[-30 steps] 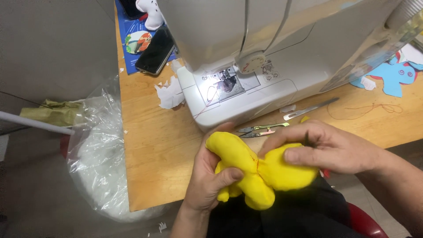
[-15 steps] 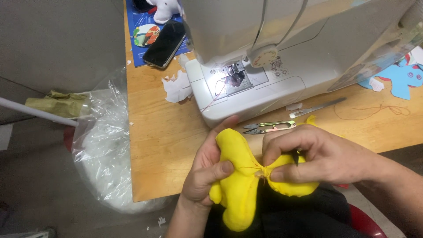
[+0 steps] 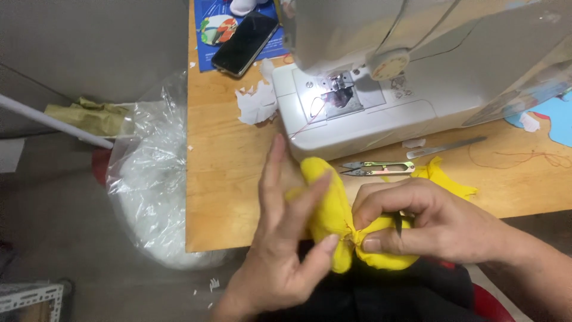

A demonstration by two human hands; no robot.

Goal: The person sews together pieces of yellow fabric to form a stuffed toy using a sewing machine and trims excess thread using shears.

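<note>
From the head camera, the right hand (image 3: 432,223) pinches the cinched waist of a stuffed yellow fabric piece (image 3: 333,209), thumb and forefinger closed tight on the gathered spot where red thread shows. A thin dark tool, seemingly a needle or pin, sticks up between those fingers; its tip is too small to make out. The left hand (image 3: 286,238) is spread open, fingers fanned, with only the fingertips and thumb touching the fabric's upper lobe just left of the pinch. It supports the piece rather than clamping it.

The piece hangs at the edge of the wooden table (image 3: 226,173), over the person's lap, just below the white sewing machine (image 3: 363,113). Just above the pinch lie metal thread snips (image 3: 378,169) and a flat metal strip (image 3: 447,147). A dark phone (image 3: 245,43) rests well above and left of the grip, and a clear plastic bag (image 3: 155,191) hangs off the table's left side.

In my judgement the main risk sits at the pinch itself: the dark point lies very close to the right thumb, and a slip could prick skin. Because the left hand is loose, the plump lobe could roll or drop into the lap, letting the gathers loosen. A sharp tug might also snap the red thread.
</note>
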